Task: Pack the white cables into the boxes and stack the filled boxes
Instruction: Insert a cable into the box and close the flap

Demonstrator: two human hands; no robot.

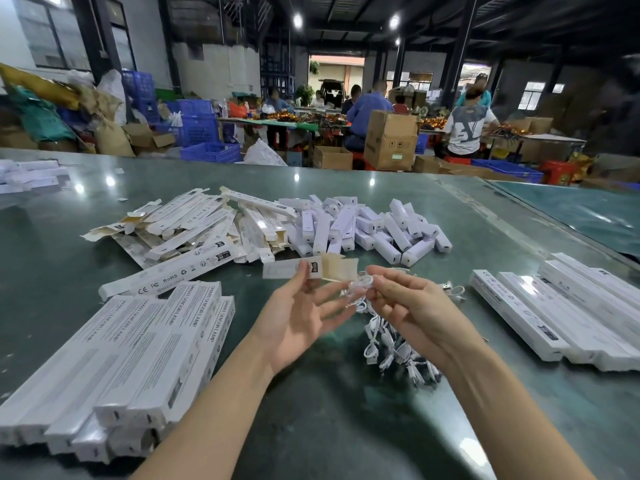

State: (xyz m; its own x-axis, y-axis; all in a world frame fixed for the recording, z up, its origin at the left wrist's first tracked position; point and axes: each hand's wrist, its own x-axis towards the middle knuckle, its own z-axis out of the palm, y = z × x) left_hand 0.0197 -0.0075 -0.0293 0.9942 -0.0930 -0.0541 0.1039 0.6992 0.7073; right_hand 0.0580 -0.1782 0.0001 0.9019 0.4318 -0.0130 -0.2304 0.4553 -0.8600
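White cable (360,284), coiled small, sits pinched in your right hand (412,306), just beside the open flap of the box (311,268) that your left hand (298,317) grips by thumb and fingers above the green table (311,427). You look to be at the loading step: next, line the coil up with the box mouth and slide it in. More cables (398,348) lie under your right wrist; filled boxes (131,358) stack at left

The counter (346,427) is smooth, glossy grey-green, mirroring the ceiling lights. The boxes (145,348) are white printed cardboard with a slight sheen, raw brown inside their flaps. The white cables (391,344) look like smooth plastic.
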